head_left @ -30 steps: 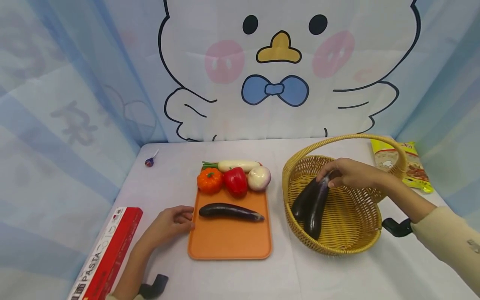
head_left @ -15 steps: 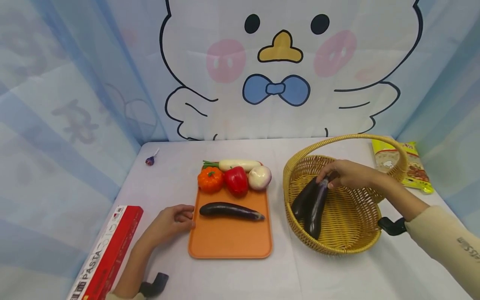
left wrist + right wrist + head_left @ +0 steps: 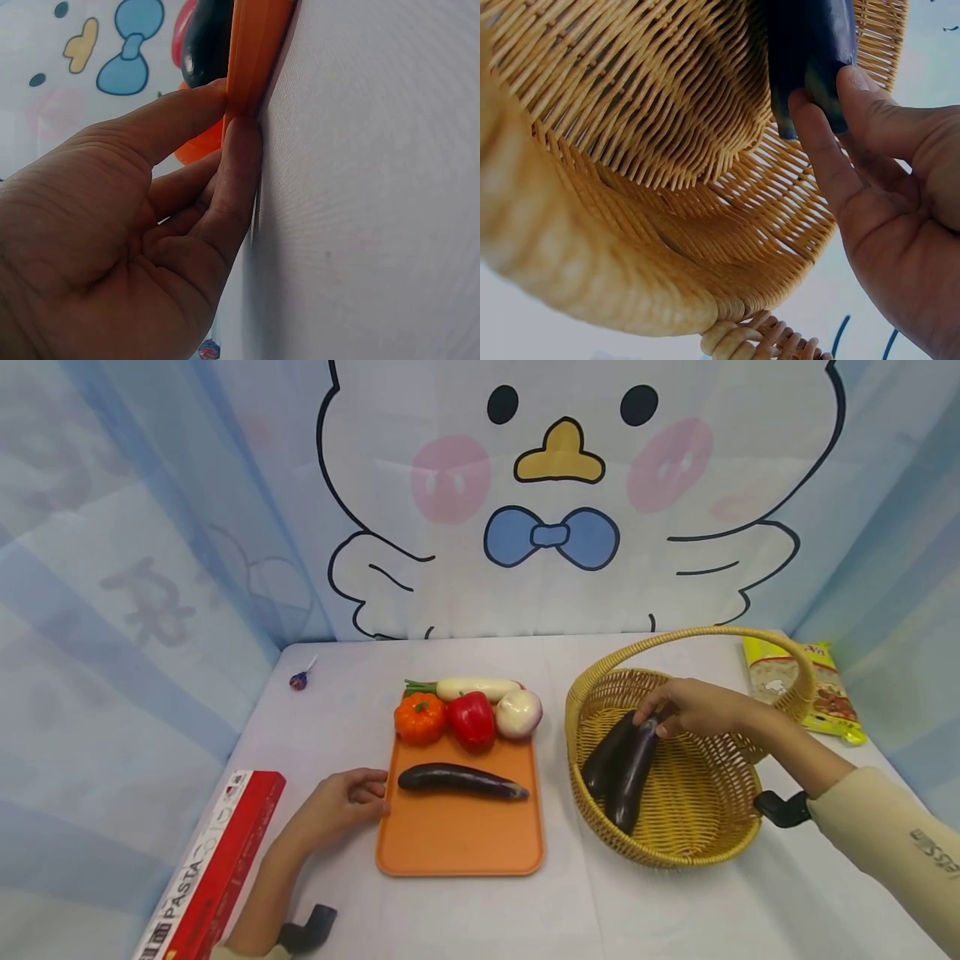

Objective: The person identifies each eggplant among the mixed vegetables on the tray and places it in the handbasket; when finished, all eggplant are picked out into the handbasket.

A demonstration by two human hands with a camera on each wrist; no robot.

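My right hand (image 3: 693, 708) reaches into a wicker basket (image 3: 686, 827) and pinches the stem end of an eggplant (image 3: 632, 777) between thumb and fingers. A second eggplant (image 3: 606, 758) lies against its left side in the basket. In the right wrist view, the dark eggplant (image 3: 810, 52) shows between fingertip and thumb. My left hand (image 3: 341, 806) holds the left edge of an orange tray (image 3: 459, 847). Its thumb and fingers pinch the tray's rim (image 3: 255, 52) in the left wrist view. Another eggplant (image 3: 463, 782) lies crosswise on the tray.
Along the tray's back sit an orange pumpkin (image 3: 420, 718), a red bell pepper (image 3: 472, 720), a white-purple round vegetable (image 3: 518, 714) and a white radish (image 3: 476, 688). A lollipop (image 3: 300, 680), pasta box (image 3: 217, 860) and yellow packet (image 3: 828, 693) lie around. The basket's handle (image 3: 690, 633) arches up.
The camera view shifts slightly. The right forearm has turned a little; both hands keep their places, and the eggplants in the basket barely move.
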